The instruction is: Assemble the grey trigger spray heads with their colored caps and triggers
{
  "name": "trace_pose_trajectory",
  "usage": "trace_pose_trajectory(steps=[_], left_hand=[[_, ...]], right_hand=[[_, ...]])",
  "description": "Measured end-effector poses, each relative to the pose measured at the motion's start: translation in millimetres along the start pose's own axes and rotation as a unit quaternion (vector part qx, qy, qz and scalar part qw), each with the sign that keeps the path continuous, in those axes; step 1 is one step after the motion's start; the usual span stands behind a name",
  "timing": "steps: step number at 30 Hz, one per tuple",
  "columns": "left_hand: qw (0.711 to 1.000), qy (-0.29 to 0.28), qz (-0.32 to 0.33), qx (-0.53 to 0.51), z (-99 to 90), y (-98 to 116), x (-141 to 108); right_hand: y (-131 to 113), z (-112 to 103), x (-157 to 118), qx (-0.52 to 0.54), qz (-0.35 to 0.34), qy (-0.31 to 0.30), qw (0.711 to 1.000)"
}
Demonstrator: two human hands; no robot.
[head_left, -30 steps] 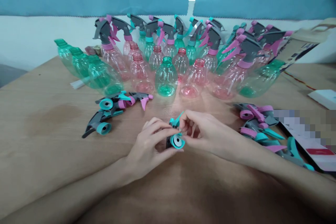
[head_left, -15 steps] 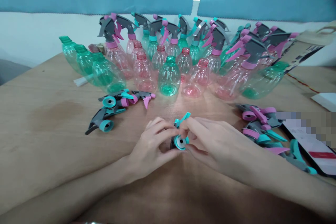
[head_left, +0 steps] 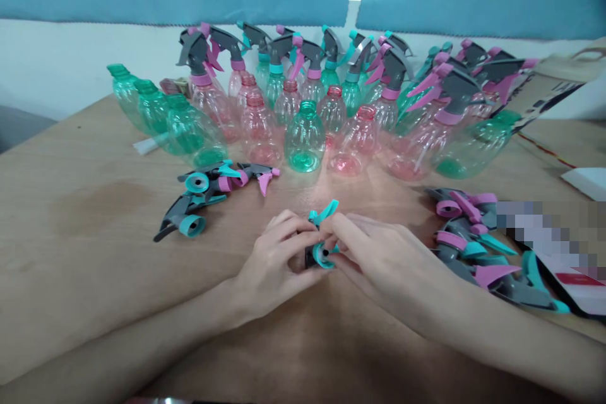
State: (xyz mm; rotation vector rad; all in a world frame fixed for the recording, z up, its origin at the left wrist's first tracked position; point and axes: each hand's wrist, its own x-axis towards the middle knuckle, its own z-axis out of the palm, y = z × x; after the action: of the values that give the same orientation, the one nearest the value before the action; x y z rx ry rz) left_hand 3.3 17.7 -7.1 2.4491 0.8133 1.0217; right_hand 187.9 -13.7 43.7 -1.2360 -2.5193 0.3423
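A grey spray head with a turquoise collar and trigger [head_left: 323, 257] is held just above the table, its open collar facing me. My left hand [head_left: 279, 259] is closed around its left side, fingers above and thumb below. The fingers of my right hand [head_left: 369, 249] are pinched together at the collar's opening, on the right. Whether a small part sits between those right fingertips is hidden. The turquoise trigger sticks up beyond my fingers. A clear green bottle [head_left: 305, 139] without a top stands upright beyond my hands.
Loose spray heads lie at the left [head_left: 192, 226] and in a pile at the right [head_left: 473, 233], beside a phone-like flat object [head_left: 568, 265]. Pink bottles [head_left: 353, 145], green bottles [head_left: 189, 132] and several bottles with spray heads crowd the back. A beige cup [head_left: 544, 88] stands back right.
My right fingers have moved slightly left and closed in over the collar's opening, covering more of it. The spray head has shifted a little left. My left hand keeps its hold.
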Motion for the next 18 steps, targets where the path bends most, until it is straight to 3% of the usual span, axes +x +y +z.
trace_pose_trajectory(steps=[8,18], left_hand=[[1.0,0.019,-0.001,-0.018,1.0,-0.2,3.1],[0.999,0.005,-0.023,-0.021,-0.3,2.5,1.7]], right_hand=[[3.5,-8.8,2.0,0.0,0.027,-0.012,1.0],[0.4,-1.5,2.5,-0.019,-0.003,-0.017,1.0]])
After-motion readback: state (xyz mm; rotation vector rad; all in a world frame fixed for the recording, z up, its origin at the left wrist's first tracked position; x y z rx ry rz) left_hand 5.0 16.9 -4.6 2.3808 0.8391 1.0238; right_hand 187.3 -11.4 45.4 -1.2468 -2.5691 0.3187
